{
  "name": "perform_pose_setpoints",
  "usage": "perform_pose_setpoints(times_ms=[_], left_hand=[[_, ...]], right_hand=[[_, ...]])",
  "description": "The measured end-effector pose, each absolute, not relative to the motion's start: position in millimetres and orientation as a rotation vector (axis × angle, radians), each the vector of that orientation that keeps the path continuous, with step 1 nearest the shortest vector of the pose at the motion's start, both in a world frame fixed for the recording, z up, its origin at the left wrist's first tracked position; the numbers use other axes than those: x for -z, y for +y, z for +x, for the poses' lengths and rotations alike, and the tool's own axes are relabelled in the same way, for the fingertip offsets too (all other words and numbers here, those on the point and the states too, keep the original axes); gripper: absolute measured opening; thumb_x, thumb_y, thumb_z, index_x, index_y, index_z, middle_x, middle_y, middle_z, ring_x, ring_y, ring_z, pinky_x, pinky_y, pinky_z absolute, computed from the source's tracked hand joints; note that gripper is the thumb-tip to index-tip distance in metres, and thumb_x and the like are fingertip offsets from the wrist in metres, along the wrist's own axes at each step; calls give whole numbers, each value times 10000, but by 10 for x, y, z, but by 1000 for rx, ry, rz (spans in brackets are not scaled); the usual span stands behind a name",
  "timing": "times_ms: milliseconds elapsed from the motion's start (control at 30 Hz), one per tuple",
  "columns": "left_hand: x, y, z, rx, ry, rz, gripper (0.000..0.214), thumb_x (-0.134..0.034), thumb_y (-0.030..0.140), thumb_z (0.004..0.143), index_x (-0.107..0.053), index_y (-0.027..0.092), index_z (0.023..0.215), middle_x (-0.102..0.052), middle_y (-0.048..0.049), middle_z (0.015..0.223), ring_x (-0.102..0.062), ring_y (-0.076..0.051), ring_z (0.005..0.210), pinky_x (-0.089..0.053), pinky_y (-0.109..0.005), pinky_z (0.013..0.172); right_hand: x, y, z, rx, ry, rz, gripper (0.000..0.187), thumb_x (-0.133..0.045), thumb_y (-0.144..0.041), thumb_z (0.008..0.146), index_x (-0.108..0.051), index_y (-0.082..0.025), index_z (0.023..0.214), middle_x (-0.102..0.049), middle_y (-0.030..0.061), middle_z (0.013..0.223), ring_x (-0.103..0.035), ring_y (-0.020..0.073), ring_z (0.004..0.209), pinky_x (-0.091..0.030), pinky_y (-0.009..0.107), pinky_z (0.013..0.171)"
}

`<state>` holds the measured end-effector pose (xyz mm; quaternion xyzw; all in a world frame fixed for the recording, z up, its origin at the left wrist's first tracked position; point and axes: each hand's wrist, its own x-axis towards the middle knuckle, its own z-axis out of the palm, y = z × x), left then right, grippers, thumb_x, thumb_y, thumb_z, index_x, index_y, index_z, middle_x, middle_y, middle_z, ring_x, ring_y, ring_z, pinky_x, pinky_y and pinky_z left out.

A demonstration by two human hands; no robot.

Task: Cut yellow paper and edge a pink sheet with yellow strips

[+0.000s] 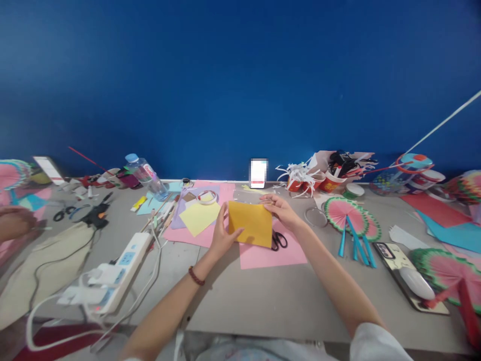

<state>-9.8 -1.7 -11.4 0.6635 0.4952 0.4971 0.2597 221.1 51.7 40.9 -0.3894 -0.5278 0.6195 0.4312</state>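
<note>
A sheet of golden-yellow paper (250, 224) is held up in front of me between both hands. My left hand (224, 230) grips its left edge, thumb on the near face and fingers behind. At the top right corner, my right hand (281, 210) pinches the sheet. Pink paper (276, 258) lies on the table beneath, and black-handled scissors (280, 241) stick out from behind the yellow sheet's right side. Left of my hands, a pale yellow sheet (199, 218) and a roll of tape (207, 197) rest on purple paper.
A white power strip (126, 271) with cables, a tilted bottle (148, 175) and a glue gun (96, 215) are on the left. A phone (258, 173) leans on the wall. Right are watermelon-patterned paper fans (347, 215), cups and a phone with a mouse (416, 283). Another person's hand (17, 223) shows far left.
</note>
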Motion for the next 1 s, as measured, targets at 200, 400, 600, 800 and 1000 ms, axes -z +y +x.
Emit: perform_pose_setpoints(times_ms=[200, 400, 600, 800, 1000], left_hand=[[159, 34, -112, -1248, 1091, 1376, 459, -646, 432, 804, -549, 175, 1172, -643, -122, 1172, -611, -250, 1080, -519, -374, 889], [55, -40, -75, -1333, 1047, 1339, 457, -697, 398, 764, -539, 199, 1145, -650, -102, 1151, -630, -235, 1045, -534, -353, 858], [-34, -34, -156, -1215, 1019, 1471, 449, -709, 373, 755, -573, 198, 1145, -639, -101, 1167, -598, -244, 1105, -500, -367, 930], [-112, -69, -179, -1030, 887, 1478, 503, -725, 372, 741, -579, 202, 1191, -634, -103, 1204, -592, -261, 1122, -505, -372, 930], [-181, -100, -150, -935, 826, 1428, 508, -749, 329, 723, -584, 182, 1180, -625, -108, 1217, -584, -267, 1130, -501, -354, 919]], right_hand=[[-550, 446, 2179, -1331, -1518, -924, 247, -650, -410, 761, -649, -212, 909, -675, 71, 1103, -607, 214, 1020, -468, 362, 869], [-837, 335, 2328, -1211, -1670, -828, 251, -570, -429, 829, -717, -225, 824, -713, 60, 939, -607, 236, 987, -430, 389, 920], [-908, 333, 2460, -1591, -1709, -825, 344, -577, -466, 821, -723, -156, 792, -710, 77, 723, -595, 164, 618, -485, 316, 622], [-937, 306, 2489, -1900, -1821, -970, 312, -734, -333, 699, -668, -149, 942, -701, 36, 753, -585, 96, 476, -452, 217, 447], [-988, 237, 2401, -1907, -1964, -1174, 385, -762, -321, 629, -548, -194, 923, -603, -58, 582, -540, 102, 412, -421, 212, 422]])
